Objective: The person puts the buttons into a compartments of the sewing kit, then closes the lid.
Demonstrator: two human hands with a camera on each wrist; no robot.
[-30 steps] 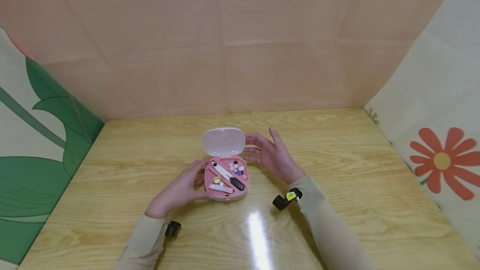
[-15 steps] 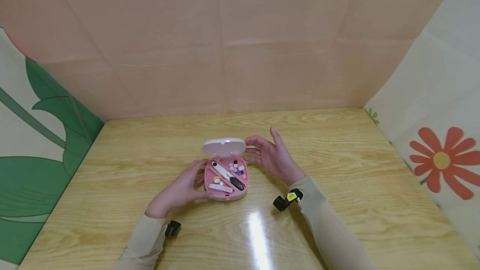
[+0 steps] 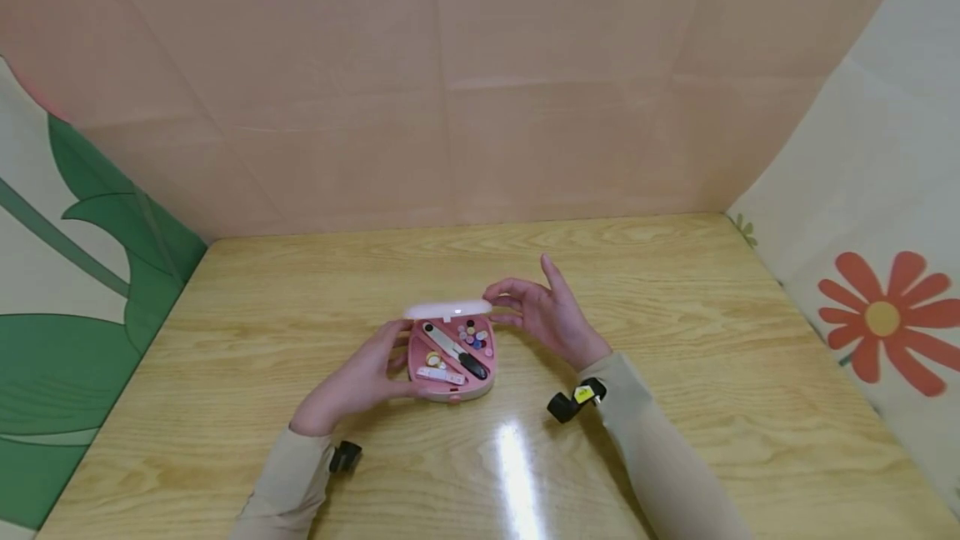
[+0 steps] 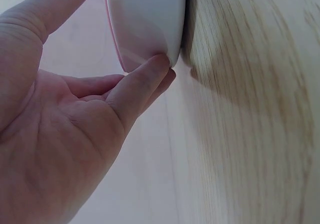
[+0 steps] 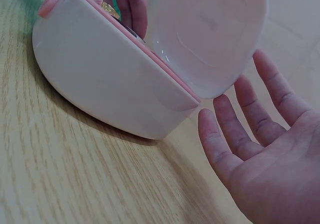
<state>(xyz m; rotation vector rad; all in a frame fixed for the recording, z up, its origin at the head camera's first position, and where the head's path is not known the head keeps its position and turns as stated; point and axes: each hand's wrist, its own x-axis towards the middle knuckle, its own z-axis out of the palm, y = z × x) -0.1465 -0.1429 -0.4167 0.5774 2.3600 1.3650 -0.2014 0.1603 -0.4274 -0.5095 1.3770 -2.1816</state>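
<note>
A pink and white sewing box [image 3: 467, 393] stands on the table with its lid [image 3: 431, 311] tipped part way over the back. My left hand [image 3: 356, 382] grips the box's left side, thumb at the front corner and fingers along the pale wall [image 4: 142, 24]. My right hand [image 3: 553, 319] has its fingers extended, fingertips at the outer edge of the lid [image 5: 210, 29]. Inside are a long tool with a white shaft and black end [image 3: 472, 367], several small buttons [image 3: 478, 344], a folded measuring tape [image 3: 440, 375] and a small gold-coloured item [image 3: 433, 360].
The wooden table [image 3: 645, 273] reaches back to a plain pinkish cloth backdrop [image 3: 442, 107]. Flower-printed sheets border it at left and right. Black wrist cameras [image 3: 576, 400] sit on both beige sleeves.
The lid has swung forward and down from nearly upright, showing edge-on in the head view. My right fingertips have followed it slightly. My left hand has stayed on the box.
</note>
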